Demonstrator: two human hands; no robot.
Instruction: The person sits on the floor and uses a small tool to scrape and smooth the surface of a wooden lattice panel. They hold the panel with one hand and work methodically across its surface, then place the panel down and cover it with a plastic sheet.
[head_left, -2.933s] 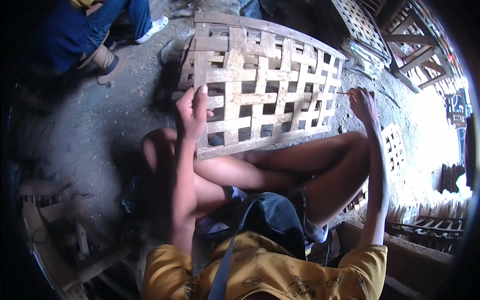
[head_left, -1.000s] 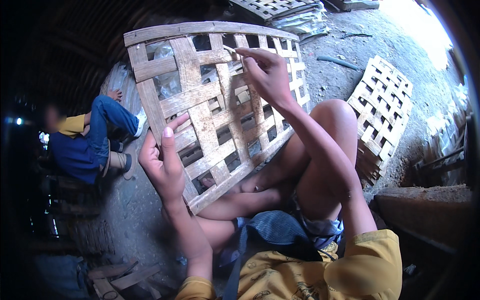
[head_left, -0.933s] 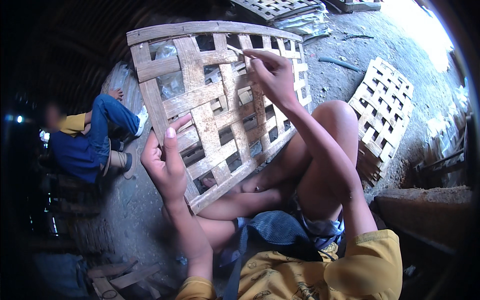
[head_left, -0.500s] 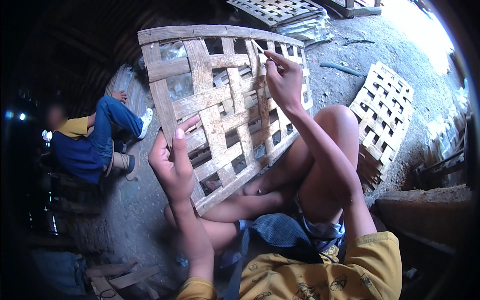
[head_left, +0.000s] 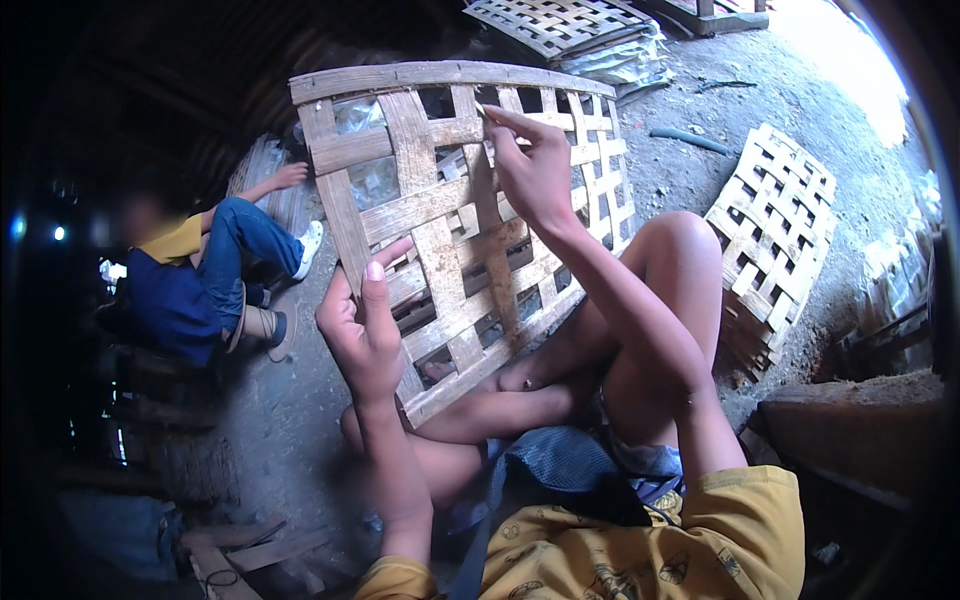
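Note:
A woven wooden lattice panel [head_left: 440,265] with a plank along its top edge is held tilted over my crossed bare legs. My left hand [head_left: 358,325] is closed round its left side strip, thumb in front, one finger reaching behind the weave. Near the upper middle of the lattice, my right hand [head_left: 535,165] pinches a thin pale stick [head_left: 484,112], much of it hidden by my fingers, at a gap just below the top plank.
At left a person [head_left: 160,290] in blue and yellow sits on the dusty floor. Lattice panels lie stacked at right [head_left: 770,230] and at the back [head_left: 550,20]. A pipe [head_left: 688,138] lies behind the right stack. A wooden beam [head_left: 850,420] is at lower right; scrap boards [head_left: 250,540] lower left.
My right hand came from the panel's right side onto its upper middle, and just now shifted slightly left. The view has turned. The other person's arm has lifted and reached rightward.

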